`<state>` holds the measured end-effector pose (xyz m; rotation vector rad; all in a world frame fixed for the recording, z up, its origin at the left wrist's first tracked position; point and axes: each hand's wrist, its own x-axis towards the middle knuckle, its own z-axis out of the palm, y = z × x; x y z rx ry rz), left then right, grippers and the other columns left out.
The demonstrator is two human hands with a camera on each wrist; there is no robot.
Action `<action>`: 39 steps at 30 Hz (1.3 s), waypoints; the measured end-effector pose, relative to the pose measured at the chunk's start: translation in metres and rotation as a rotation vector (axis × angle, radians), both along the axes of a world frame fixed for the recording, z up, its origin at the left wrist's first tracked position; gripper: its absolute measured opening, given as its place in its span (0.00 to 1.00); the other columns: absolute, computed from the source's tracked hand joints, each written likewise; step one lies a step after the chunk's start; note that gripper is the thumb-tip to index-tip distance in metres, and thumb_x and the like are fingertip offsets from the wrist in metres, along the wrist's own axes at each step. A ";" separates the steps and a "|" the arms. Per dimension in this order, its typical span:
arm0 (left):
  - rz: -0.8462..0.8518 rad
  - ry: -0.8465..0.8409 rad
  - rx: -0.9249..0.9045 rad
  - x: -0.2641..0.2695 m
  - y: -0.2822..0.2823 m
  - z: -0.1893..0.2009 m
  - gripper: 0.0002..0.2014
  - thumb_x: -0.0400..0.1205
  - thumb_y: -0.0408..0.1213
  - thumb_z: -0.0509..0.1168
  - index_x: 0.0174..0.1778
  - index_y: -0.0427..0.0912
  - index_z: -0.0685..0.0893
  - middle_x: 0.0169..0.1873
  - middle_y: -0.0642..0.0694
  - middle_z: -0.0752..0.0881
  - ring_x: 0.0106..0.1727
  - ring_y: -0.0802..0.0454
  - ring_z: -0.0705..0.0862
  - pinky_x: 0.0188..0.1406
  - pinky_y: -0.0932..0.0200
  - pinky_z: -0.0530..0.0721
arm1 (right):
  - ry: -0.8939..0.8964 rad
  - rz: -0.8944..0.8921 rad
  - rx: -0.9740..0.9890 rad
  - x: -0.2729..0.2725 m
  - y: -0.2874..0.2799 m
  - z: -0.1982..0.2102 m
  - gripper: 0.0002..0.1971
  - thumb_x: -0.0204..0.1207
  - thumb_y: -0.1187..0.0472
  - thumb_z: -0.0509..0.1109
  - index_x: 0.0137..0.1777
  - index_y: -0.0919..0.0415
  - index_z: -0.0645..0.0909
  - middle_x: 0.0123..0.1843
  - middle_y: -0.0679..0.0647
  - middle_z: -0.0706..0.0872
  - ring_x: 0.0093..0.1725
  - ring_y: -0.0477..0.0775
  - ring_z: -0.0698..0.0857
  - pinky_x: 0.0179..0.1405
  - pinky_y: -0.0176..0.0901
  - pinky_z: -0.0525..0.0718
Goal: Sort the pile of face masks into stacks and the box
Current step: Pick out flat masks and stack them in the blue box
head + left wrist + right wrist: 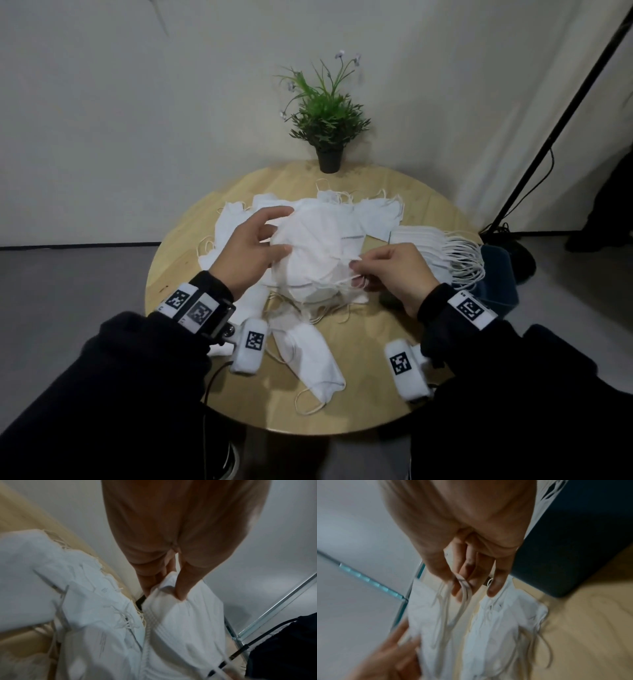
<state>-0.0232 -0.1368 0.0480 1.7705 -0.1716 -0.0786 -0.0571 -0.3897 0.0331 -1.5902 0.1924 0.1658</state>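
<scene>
Both hands work one mask (313, 253) lifted above the pile (301, 346): the left hand (248, 253) pinches its edge, the right hand (390, 272) hooks its ear loops (462, 588). Tangled loops could drag neighbours along. The box (498, 277) sits just beyond the right hand.

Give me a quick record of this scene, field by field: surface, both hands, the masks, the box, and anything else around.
surface: round wooden table
left hand: grips a white mask by its edge
right hand: pinches ear loops
pile of masks: loose, mid-table
stacked masks: right, over the box
box: dark blue, at the table's right edge
other: potted plant at the far edge
</scene>
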 end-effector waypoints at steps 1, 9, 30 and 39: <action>-0.007 0.022 -0.015 -0.003 -0.001 -0.001 0.27 0.83 0.20 0.68 0.72 0.54 0.83 0.57 0.39 0.91 0.58 0.37 0.91 0.57 0.39 0.92 | 0.008 -0.056 0.067 -0.001 -0.004 0.004 0.06 0.80 0.70 0.75 0.47 0.76 0.88 0.39 0.66 0.93 0.39 0.57 0.91 0.44 0.48 0.87; -0.074 0.098 -0.174 -0.016 -0.049 0.003 0.28 0.82 0.13 0.63 0.74 0.43 0.80 0.66 0.35 0.88 0.66 0.34 0.88 0.59 0.36 0.91 | -0.081 -0.076 0.334 -0.015 -0.030 0.019 0.12 0.78 0.58 0.80 0.44 0.60 0.79 0.33 0.50 0.75 0.25 0.46 0.70 0.23 0.36 0.72; -0.415 -0.497 0.711 0.026 -0.197 -0.006 0.19 0.79 0.23 0.68 0.58 0.50 0.91 0.52 0.56 0.86 0.54 0.58 0.82 0.58 0.61 0.80 | -0.189 -0.258 -0.627 -0.025 -0.165 -0.006 0.05 0.72 0.67 0.82 0.41 0.57 0.92 0.38 0.53 0.91 0.43 0.51 0.89 0.49 0.38 0.83; -0.287 -0.606 0.959 0.020 -0.197 -0.031 0.15 0.84 0.34 0.65 0.64 0.51 0.88 0.57 0.46 0.88 0.54 0.41 0.86 0.53 0.47 0.84 | -0.224 -0.323 -0.765 -0.013 -0.158 -0.015 0.11 0.73 0.72 0.73 0.43 0.54 0.91 0.40 0.48 0.89 0.47 0.54 0.88 0.58 0.46 0.87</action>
